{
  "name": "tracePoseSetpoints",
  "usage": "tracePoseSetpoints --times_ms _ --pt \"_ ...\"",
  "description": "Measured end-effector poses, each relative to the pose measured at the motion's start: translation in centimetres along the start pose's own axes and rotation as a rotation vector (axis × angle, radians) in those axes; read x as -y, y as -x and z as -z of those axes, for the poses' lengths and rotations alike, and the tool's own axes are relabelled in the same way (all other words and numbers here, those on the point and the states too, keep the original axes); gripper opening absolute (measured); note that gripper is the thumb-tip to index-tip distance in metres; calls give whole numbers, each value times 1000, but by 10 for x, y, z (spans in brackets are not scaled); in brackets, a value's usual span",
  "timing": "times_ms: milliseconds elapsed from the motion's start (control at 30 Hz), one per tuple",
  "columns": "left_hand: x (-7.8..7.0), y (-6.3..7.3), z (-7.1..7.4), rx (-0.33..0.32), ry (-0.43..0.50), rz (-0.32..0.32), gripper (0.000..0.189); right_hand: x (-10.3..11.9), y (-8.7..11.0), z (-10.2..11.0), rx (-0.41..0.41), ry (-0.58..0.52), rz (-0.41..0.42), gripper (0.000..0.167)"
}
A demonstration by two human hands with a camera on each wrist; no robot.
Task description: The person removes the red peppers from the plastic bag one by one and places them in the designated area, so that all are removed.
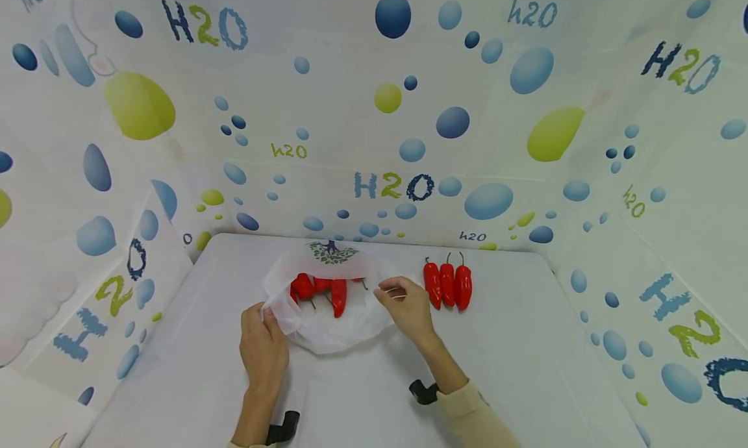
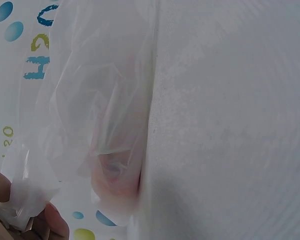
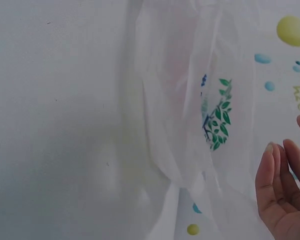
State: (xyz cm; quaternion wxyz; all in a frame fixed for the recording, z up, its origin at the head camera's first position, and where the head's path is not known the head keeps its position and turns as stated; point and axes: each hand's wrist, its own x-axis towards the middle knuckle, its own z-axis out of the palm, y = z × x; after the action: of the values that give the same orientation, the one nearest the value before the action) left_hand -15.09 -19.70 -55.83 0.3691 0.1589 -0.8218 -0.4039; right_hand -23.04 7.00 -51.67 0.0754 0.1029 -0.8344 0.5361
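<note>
While your left hand [image 1: 263,349] is pinching the bag [image 1: 336,341], your right hand [image 1: 412,311], loosely parted, should be steadying its opposite side.

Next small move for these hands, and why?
Probably bring the right hand to the leftmost red pepper of the three outside the white bag. The bag's mouth gapes toward the person, peppers show inside, and the left hand pinches its edge. The right hand is at the opposite edge, near that row; whether it grips plastic is unclear.
</note>
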Motion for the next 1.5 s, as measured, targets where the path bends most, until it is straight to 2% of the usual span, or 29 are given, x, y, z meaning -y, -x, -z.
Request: tracePoseSetpoints --times_ms 500,1000,1500 --pt "-1 1 0 8 3 4 27 -4 2 -35 87 12 -47 27" --pt "3 1 -2 -2 -2 -16 26 -8 2 -67 94 58 -42 23" --pt "2 1 -1 -10 -6 -17 25 -18 1 -88 106 76 -152 36"
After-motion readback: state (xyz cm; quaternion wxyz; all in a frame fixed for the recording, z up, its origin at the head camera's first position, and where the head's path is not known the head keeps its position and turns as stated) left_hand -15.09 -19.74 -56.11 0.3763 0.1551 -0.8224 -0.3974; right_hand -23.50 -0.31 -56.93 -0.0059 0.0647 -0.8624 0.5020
